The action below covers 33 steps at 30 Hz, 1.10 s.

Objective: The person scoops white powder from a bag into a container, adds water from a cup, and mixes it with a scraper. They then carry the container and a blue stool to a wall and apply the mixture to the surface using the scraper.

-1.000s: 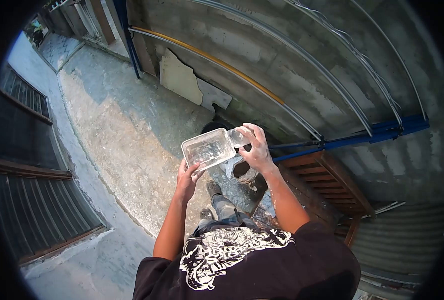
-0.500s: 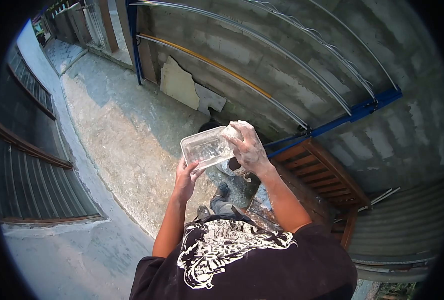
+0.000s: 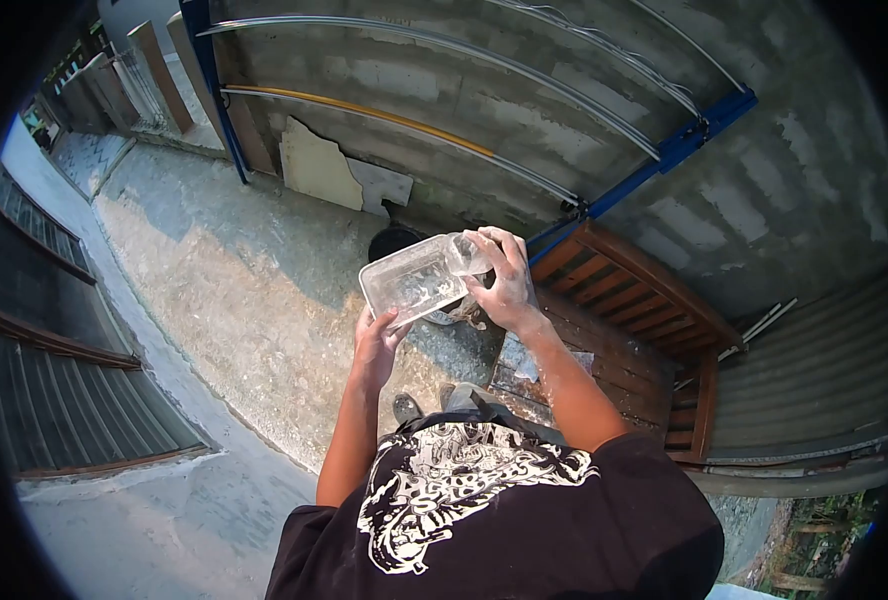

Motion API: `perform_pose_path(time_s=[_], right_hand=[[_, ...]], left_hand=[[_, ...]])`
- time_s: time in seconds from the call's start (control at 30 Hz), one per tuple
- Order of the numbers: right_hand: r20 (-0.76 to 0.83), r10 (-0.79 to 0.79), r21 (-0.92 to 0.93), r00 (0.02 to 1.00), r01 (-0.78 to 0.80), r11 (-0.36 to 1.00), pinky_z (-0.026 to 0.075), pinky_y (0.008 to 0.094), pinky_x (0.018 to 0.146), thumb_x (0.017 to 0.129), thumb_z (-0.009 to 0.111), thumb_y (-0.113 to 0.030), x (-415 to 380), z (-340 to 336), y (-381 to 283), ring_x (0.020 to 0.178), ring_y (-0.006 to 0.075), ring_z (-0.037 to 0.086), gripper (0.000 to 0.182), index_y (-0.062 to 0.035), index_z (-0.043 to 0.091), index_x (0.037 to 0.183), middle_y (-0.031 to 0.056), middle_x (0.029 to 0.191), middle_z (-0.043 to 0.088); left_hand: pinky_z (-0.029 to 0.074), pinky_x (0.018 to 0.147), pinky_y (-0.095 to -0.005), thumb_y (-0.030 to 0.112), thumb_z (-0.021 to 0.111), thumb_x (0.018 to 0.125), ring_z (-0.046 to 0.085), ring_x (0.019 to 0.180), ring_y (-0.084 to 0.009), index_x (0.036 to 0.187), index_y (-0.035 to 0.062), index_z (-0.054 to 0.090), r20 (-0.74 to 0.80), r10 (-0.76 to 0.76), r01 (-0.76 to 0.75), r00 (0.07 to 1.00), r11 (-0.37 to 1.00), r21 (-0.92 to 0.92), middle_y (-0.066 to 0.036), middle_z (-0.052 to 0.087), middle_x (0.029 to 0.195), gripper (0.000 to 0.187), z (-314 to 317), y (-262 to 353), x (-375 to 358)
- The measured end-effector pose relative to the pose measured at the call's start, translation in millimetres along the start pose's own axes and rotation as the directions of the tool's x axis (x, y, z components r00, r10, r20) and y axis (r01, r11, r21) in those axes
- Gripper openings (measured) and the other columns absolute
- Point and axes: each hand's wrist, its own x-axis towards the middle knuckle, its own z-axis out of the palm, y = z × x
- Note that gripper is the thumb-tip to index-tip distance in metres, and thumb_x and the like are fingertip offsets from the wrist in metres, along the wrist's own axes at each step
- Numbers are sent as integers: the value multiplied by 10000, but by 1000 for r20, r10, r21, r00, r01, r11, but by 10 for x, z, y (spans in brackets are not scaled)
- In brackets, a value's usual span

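Observation:
My left hand [image 3: 376, 345] grips the near side of a clear rectangular plastic container [image 3: 414, 282], thumb over its rim. White smears and residue mark the inside of the container. In my right hand [image 3: 509, 285] is a small clear plastic cup [image 3: 467, 256], pinched between thumb and fingers at the container's right end, overlapping its rim in this view. White powder or paste coats my right fingers and wrist. Both hands are held out in front of my chest, above the floor.
A wooden bench [image 3: 624, 350] with a slatted back stands at right, a stained sheet [image 3: 529, 370] on its seat. Behind are a block wall [image 3: 384, 75] and metal pipes on a blue frame [image 3: 679, 150]. A black bucket [image 3: 394, 242] sits beyond the container. Louvred windows [image 3: 59, 380] line the left.
The surroundings have shifted left in view, and my feet have moved. The cup has turned in my right hand, so more of its clear side shows. My left hand keeps hold of the container.

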Motion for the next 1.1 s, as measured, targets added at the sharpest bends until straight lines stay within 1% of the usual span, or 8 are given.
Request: perform_pose_path(time_s=[0.13, 0.3, 0.37, 0.53, 0.73, 0.93, 1.03, 1.1], right_hand=[[-55, 245, 211, 968, -229, 950, 497, 374, 932, 738, 818, -101, -269, -102, 355, 1104, 233, 626, 670, -119, 540, 1348, 93, 1243, 613], [38, 445, 409, 895, -420, 810, 480, 390, 984, 754, 809, -112, -678, -239, 875, 1203, 253, 575, 696, -114, 498, 1376, 111, 1317, 573], [-31, 419, 349, 908, -383, 855, 496, 353, 900, 767, 823, -103, -896, -345, 1117, 1136, 205, 627, 709, -112, 479, 1386, 81, 1287, 619], [-7, 502, 251, 865, -484, 838, 436, 397, 1068, 758, 811, -111, -1539, -811, 1872, 1282, 310, 524, 733, -118, 463, 1404, 144, 1374, 546], [35, 662, 110, 749, -661, 742, 431, 457, 1057, 744, 806, -119, -2841, -960, 3280, 1247, 393, 533, 719, -74, 457, 1371, 199, 1326, 559], [20, 726, 3, 688, -726, 688, 457, 479, 997, 748, 781, -84, -4095, -78, 4591, 1172, 442, 559, 710, -62, 386, 1338, 249, 1206, 589], [206, 805, 46, 556, -828, 559, 451, 499, 994, 747, 776, -72, -4358, 428, 4958, 1172, 447, 551, 709, -75, 387, 1340, 264, 1194, 593], [249, 790, -9, 561, -814, 581, 460, 506, 973, 742, 782, -71, -4526, 790, 5194, 1143, 455, 572, 709, -86, 388, 1330, 257, 1182, 606]], left_hand=[[479, 1028, -405, 111, 657, 912, 593, 1193, -245, 1393, 57, 437, -40, 17, -16, 999, 1000, 14, -124, 582, 1312, 532, 109, -186, -117], [446, 1067, -441, 67, 675, 890, 565, 1233, -267, 1427, 70, 404, -50, -7, 11, 999, 996, 86, -124, 559, 1351, 602, 344, -591, -264], [437, 1077, -450, 53, 677, 885, 558, 1242, -274, 1437, 74, 395, -58, -54, 59, 997, 994, 88, -124, 553, 1360, 621, 422, -864, -274], [448, 1075, -424, 24, 667, 888, 563, 1238, -281, 1426, 47, 397, -91, -139, 143, 986, 989, 38, -142, 551, 1353, 602, 655, -1765, -182], [482, 1053, -390, -28, 639, 900, 577, 1221, -258, 1387, 35, 416, -196, -224, 212, 955, 974, -78, -139, 560, 1330, 539, 840, -3148, -79], [462, 1072, -394, -3, 645, 909, 576, 1224, -248, 1394, 44, 411, -188, -361, 352, 913, 933, -80, -131, 567, 1328, 540, 664, -4278, 160], [449, 1067, -394, -2, 642, 910, 573, 1229, -254, 1414, 43, 400, -179, -374, 363, 910, 927, -96, -128, 560, 1346, 561, 218, -4958, 381], [442, 1071, -395, -7, 640, 909, 569, 1234, -255, 1421, 44, 395, -217, -349, 329, 912, 936, -126, -126, 562, 1346, 570, 51, -5277, 481]])
